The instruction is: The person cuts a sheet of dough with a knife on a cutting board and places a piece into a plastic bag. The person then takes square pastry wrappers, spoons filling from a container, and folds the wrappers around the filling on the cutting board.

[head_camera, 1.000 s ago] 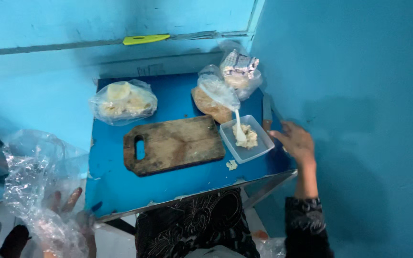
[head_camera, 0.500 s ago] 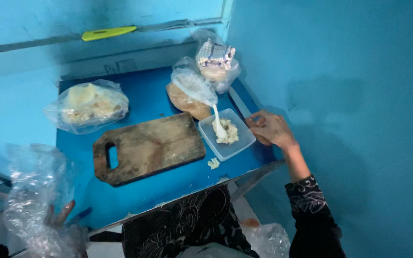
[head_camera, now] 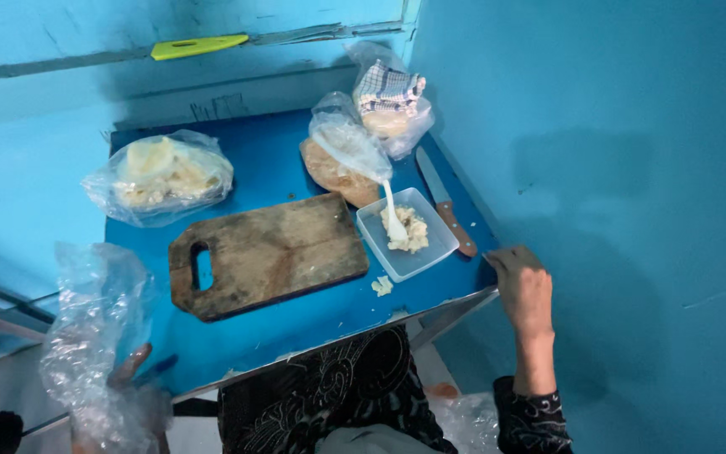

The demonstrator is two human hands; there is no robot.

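Open blue tabletop (head_camera: 296,324) lies along the near edge, in front of the wooden board (head_camera: 266,254); behind it, three filled bags crowd the wall, while the plastic tub (head_camera: 407,233) and knife (head_camera: 445,203) fill the right edge

A crumpled clear plastic bag (head_camera: 98,345) hangs upright off the blue table's (head_camera: 296,328) left front corner (gripped low down), while a wooden-handled knife (head_camera: 445,202) lies flat near its right edge.
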